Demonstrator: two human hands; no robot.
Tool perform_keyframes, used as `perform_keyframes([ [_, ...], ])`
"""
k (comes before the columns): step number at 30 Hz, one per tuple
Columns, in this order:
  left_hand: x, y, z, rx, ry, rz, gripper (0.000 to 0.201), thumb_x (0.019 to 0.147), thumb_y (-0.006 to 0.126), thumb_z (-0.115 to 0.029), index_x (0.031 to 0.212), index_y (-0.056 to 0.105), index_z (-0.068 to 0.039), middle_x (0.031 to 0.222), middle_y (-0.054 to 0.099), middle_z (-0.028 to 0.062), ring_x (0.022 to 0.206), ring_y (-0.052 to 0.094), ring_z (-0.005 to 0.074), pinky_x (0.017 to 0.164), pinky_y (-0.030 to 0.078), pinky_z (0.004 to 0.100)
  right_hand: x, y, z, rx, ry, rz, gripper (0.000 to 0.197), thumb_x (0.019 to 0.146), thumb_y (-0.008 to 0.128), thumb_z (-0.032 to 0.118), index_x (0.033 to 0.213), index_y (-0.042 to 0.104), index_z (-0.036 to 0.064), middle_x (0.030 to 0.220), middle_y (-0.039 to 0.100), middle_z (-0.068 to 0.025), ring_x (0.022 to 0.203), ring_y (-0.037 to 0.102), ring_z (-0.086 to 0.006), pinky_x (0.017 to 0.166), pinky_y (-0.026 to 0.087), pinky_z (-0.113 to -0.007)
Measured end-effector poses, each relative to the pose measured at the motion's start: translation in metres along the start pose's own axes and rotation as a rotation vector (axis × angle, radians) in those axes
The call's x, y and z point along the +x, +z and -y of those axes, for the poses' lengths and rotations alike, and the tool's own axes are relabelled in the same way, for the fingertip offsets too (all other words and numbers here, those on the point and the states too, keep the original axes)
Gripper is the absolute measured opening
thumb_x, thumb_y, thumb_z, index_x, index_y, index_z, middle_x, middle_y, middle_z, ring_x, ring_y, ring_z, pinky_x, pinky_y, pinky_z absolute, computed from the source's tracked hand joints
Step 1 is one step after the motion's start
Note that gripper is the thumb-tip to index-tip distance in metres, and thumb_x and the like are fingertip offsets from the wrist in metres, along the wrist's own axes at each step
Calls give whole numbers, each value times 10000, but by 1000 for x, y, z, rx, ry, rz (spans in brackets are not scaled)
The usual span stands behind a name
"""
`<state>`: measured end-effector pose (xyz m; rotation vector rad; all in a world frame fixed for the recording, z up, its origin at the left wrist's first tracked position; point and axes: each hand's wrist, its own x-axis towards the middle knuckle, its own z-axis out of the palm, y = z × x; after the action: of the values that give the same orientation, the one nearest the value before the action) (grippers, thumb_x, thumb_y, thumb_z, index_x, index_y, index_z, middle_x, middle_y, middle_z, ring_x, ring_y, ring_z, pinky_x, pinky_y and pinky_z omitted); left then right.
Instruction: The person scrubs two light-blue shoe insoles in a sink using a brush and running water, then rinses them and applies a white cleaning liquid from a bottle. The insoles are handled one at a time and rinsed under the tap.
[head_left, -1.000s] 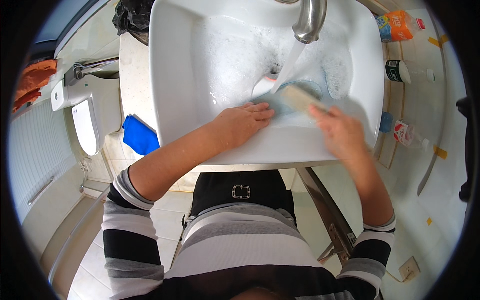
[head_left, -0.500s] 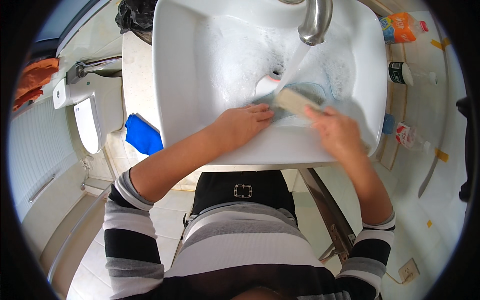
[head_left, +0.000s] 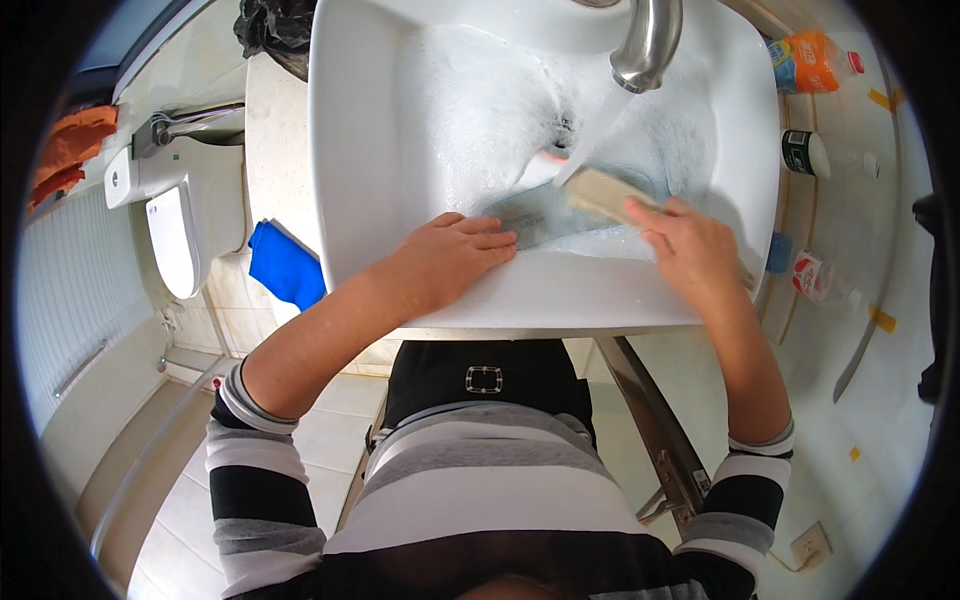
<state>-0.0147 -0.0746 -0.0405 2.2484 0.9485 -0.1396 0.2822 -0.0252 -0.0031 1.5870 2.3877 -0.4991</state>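
A grey-blue shoe insole (head_left: 535, 215) lies flat in the soapy sink near its front wall. The extended fingers of my left hand (head_left: 455, 255) rest flat on its left end. My right hand (head_left: 693, 245) is closed round the handle of a pale scrubbing brush (head_left: 600, 192), whose head is over the insole's right part. The bristles are hidden beneath the brush. Running water from the metal faucet (head_left: 645, 50) falls beside the brush head. Behind the insole, a white object with an orange-red edge (head_left: 545, 165) is partly covered by foam near the drain.
The white sink (head_left: 355, 200) holds foamy water. Several bottles, one with an orange label (head_left: 808, 62), line the right ledge. A blue cloth (head_left: 287, 265) hangs off the counter at left, below a black plastic bag (head_left: 275, 35). A white toilet (head_left: 175, 240) stands farther left.
My left hand has slid left along the insole, uncovering more of it. My right hand and the brush have shifted slightly right. The water still runs.
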Motion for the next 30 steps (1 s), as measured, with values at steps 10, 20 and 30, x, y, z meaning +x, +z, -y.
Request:
perform_keyframes([
  [10, 3, -5, -2, 37, -18, 76, 390, 905, 429, -77, 1282, 526, -103, 1392, 474, 10, 1286, 437, 196, 1069, 363, 351, -1, 12, 14, 36, -185, -8, 394, 810, 612, 105, 1162, 643, 280, 789, 550, -69, 681, 591, -285, 584, 474, -398],
  [20, 7, -7, -8, 49, -64, 167, 390, 920, 423, -96, 1301, 505, -118, 1407, 455, 9, 1297, 427, 178, 1086, 351, 356, -9, 10, 27, 39, -217, 29, 360, 860, 563, 118, 1171, 627, 287, 838, 585, -65, 719, 628, -275, 611, 491, -412],
  [30, 4, -4, -5, 82, -30, 109, 401, 917, 429, -89, 1311, 496, -117, 1418, 443, 10, 1295, 433, 181, 1080, 356, 354, -12, 0, 20, 152, -117, -7, 402, 807, 636, 99, 1164, 640, 284, 785, 567, -77, 695, 597, -300, 609, 469, -401],
])
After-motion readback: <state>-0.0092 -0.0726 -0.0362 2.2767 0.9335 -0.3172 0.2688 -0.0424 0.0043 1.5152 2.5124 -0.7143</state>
